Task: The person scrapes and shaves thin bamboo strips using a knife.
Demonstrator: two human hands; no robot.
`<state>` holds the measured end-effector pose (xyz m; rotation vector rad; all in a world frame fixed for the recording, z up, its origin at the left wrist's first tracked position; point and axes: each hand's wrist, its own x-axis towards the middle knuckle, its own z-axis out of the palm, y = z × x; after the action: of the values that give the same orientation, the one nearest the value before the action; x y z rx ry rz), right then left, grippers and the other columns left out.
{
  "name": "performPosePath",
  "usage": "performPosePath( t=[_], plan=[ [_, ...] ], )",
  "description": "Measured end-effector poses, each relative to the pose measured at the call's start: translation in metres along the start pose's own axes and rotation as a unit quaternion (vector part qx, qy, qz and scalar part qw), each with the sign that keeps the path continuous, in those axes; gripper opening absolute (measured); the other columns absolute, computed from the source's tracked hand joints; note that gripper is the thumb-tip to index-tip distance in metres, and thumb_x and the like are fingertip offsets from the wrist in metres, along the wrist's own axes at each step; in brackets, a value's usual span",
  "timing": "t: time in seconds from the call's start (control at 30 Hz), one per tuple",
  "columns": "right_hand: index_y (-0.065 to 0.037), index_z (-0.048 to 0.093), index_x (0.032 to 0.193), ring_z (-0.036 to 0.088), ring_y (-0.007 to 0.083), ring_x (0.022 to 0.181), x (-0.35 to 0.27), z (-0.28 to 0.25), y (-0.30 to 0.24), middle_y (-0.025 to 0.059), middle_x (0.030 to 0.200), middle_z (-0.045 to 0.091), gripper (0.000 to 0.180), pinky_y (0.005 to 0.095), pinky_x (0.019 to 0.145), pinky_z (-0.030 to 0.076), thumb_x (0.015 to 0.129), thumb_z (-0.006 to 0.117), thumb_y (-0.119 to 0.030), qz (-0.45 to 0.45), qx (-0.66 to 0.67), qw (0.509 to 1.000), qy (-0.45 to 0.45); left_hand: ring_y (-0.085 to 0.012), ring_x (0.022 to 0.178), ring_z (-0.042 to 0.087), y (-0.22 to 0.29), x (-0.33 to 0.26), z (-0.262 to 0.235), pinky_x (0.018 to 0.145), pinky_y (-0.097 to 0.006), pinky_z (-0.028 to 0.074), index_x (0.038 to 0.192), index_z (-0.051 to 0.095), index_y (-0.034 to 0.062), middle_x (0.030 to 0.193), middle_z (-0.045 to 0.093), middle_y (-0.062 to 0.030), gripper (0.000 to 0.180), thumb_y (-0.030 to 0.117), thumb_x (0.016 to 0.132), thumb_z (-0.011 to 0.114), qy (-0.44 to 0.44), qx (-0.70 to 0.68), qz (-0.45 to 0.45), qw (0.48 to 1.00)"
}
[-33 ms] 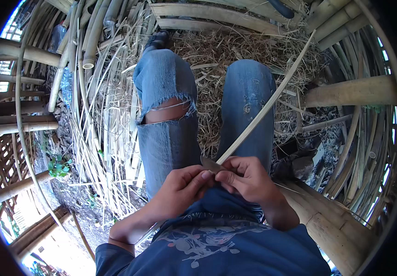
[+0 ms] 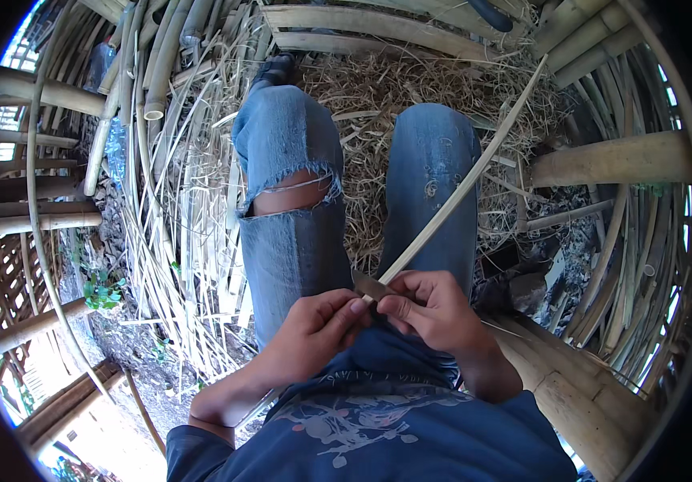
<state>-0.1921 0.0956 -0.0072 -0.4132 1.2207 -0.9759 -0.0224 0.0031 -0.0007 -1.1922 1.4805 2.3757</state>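
Two hands meet low in the middle of the view, over the lap of a seated person in torn blue jeans (image 2: pixel 290 209). Nothing has moved since the earlier frame: hands, strip and legs lie just as they did.

The left hand (image 2: pixel 314 325) is curled, its fingers pressed around a small knife whose dull blade (image 2: pixel 370 287) pokes out toward the right hand. The right hand (image 2: pixel 434 309) is also closed, thumb and fingers pinching the near end of a long thin bamboo strip (image 2: pixel 462 189). That strip runs from the hands up and to the right, across the right knee, and ends near the thick bamboo poles (image 2: pixel 611 161) at the right edge. The blade tip touches the strip's near end, between the two hands.

Dry shavings and straw (image 2: pixel 378 104) cover the ground between and beyond the legs. Bundles of split bamboo slats (image 2: pixel 161 201) lie to the left of the left leg, and round poles (image 2: pixel 33 213) stack along the left rim. No packages, labels or signs can be made out; a dark flat object (image 2: pixel 500 259) lies just right of the right leg, too dim to tell.
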Motion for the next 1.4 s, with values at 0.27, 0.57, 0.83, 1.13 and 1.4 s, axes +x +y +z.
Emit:
performPosePath(
  t=[0.27,0.57,0.83,1.13,1.4],
  plan=[
    [0.006,0.061,0.09,0.043,0.0029,0.052,0.002,-0.006,-0.002,-0.0012,0.061,0.052,0.015,0.018,0.046,0.033,0.087,0.059,-0.008,0.014,0.021,1.0,0.013,-0.0037,0.053,0.036,-0.002,-0.007,0.003,0.047,-0.022,0.03,0.082,0.055,-0.0002,0.057,0.043,0.0021,0.028,0.021,0.096,0.044,0.032,0.051,-0.004,0.998],
    [0.005,0.058,0.084,0.038,0.003,0.042,0.005,-0.025,-0.012,0.001,0.054,0.049,0.019,0.0172,0.037,0.025,0.085,0.062,-0.014,-0.021,0.016,0.994,0.107,-0.003,0.051,0.036,-0.007,-0.015,0.001,0.045,-0.021,0.028,0.083,0.056,-0.0007,0.056,0.043,0.0029,0.026,0.019,0.096,0.045,0.044,0.067,-0.01,0.997],
    [0.003,0.055,0.078,0.033,0.0049,0.037,0.01,-0.067,-0.026,0.0021,0.051,0.045,0.021,0.0198,0.033,0.023,0.087,0.06,-0.016,-0.072,0.029,0.981,0.175,-0.0034,0.049,0.036,-0.003,-0.027,0.0,0.043,-0.023,0.03,0.082,0.056,-0.0016,0.052,0.043,0.001,0.026,0.018,0.095,0.045,0.048,0.095,-0.016,0.994],
    [-0.004,0.053,0.075,0.035,0.0043,0.039,-0.006,-0.123,-0.069,-0.002,0.054,0.042,0.021,0.0189,0.033,0.025,0.089,0.055,-0.019,-0.252,0.136,0.885,0.366,-0.0032,0.047,0.034,-0.003,-0.035,-0.004,0.044,-0.019,0.027,0.083,0.056,-0.0001,0.054,0.042,0.0032,0.027,0.019,0.097,0.043,0.032,0.03,-0.035,0.998],
    [0.002,0.063,0.083,0.045,0.0043,0.049,-0.002,-0.006,-0.018,0.0012,0.057,0.053,0.014,0.0196,0.044,0.032,0.089,0.055,-0.008,-0.022,-0.061,0.997,-0.031,-0.0029,0.048,0.031,0.003,-0.006,-0.005,0.043,-0.018,0.023,0.082,0.053,0.0047,0.057,0.037,0.0061,0.031,0.028,0.097,0.041,-0.026,-0.167,-0.099,0.981]
  ],
)
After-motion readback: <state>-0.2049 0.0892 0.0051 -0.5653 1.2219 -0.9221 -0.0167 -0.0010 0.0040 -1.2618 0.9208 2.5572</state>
